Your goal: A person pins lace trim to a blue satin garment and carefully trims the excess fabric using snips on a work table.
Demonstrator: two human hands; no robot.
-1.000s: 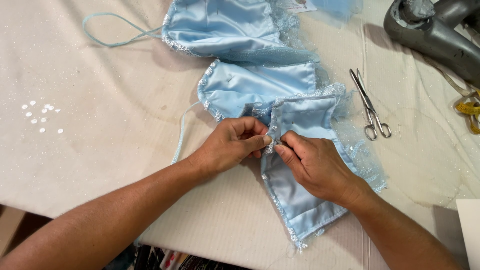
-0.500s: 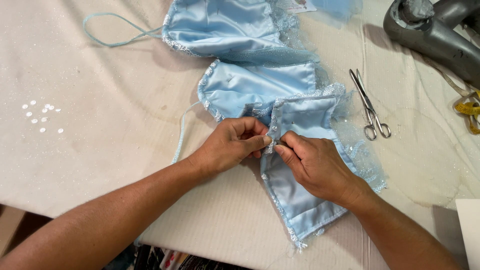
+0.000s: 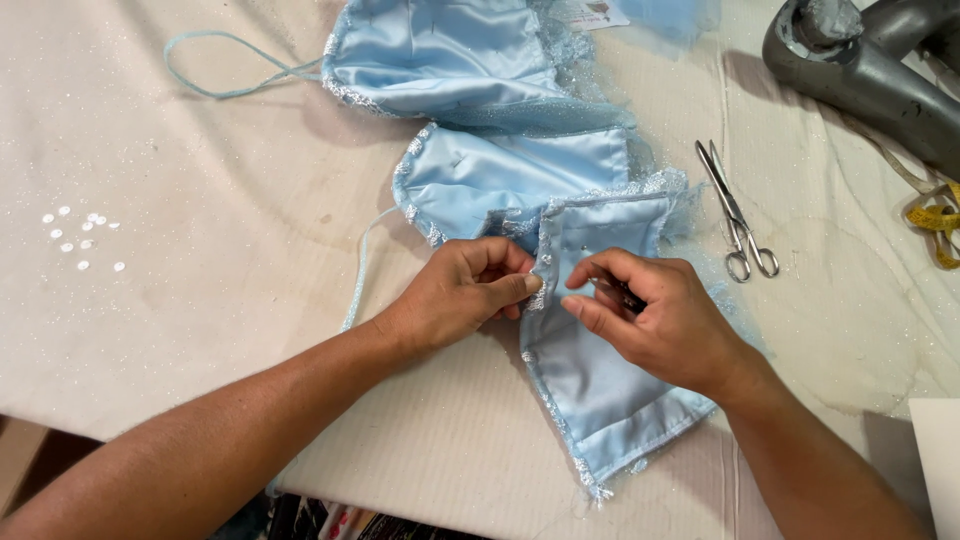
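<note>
Looking down from the head view, I see the light blue satin garment [image 3: 590, 370] lying mid-table, its nearest panel running from between my two hands toward the near edge, its upper cups stretching away to the far side. The panel's left edge carries a silvery beaded trim [image 3: 541, 275], and that is where both hands meet.

My left hand [image 3: 462, 295] has its fingers curled and pressed together, thumb and fingertips pinching the trimmed edge of the panel. My right hand [image 3: 655, 320] lies on top of the satin just right of that edge, thumb and forefinger brought close together at the trim; a small dark thing [image 3: 622, 292] shows under its fingers, too hidden for me to tell what it is. The two hands are nearly touching at the edge.

A thin blue strap [image 3: 230, 75] loops out from the far cup to the far left. Farther left, a scatter of small clear beads [image 3: 80, 240] sits well apart from the garment. To the right, a pair of metal scissors [image 3: 738, 215] lies closed near the lace fringe. At the far right corner rests a grey iron [image 3: 860, 70], with a yellow measuring tape [image 3: 935, 220] just near of it. Everything lies on a pale glittery table cover [image 3: 200, 300].
</note>
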